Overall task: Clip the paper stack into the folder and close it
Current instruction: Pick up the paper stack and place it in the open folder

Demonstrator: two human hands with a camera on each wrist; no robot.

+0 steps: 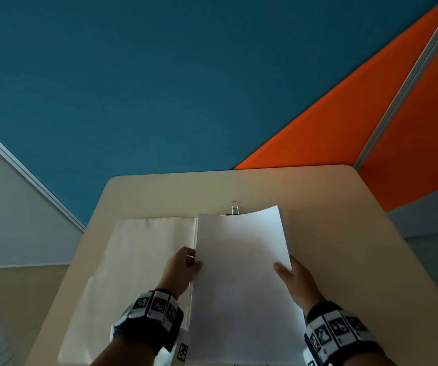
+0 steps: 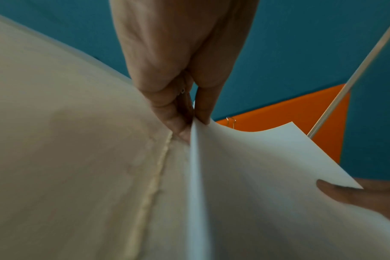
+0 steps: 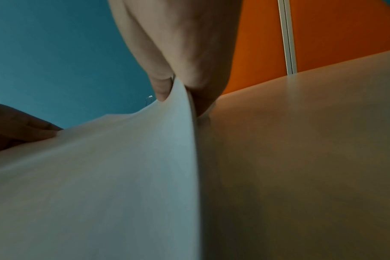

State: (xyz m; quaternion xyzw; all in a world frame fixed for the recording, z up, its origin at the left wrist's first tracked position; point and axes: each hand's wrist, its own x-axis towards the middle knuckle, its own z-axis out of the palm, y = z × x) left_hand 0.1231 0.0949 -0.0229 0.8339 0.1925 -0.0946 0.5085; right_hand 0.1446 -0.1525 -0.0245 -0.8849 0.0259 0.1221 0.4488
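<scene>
With the folder [image 1: 133,260] lying open and the binder clip [image 1: 235,208] unused just beyond its far edge, the left hand [image 1: 182,268] and right hand [image 1: 295,280] pinch opposite edges of the paper stack [image 1: 241,273] above the folder's right half, so seating, clipping and closing appear to remain.

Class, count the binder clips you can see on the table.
1: a binder clip at the far edge of the paper stack, partly hidden behind it. Others may lie hidden beneath.

a pale beige worktop [image 1: 344,233] with rounded far corners carries an open cream folder [image 1: 138,260] lying flat, and a binder clip [image 1: 235,208] near the folder's far edge.
</scene>
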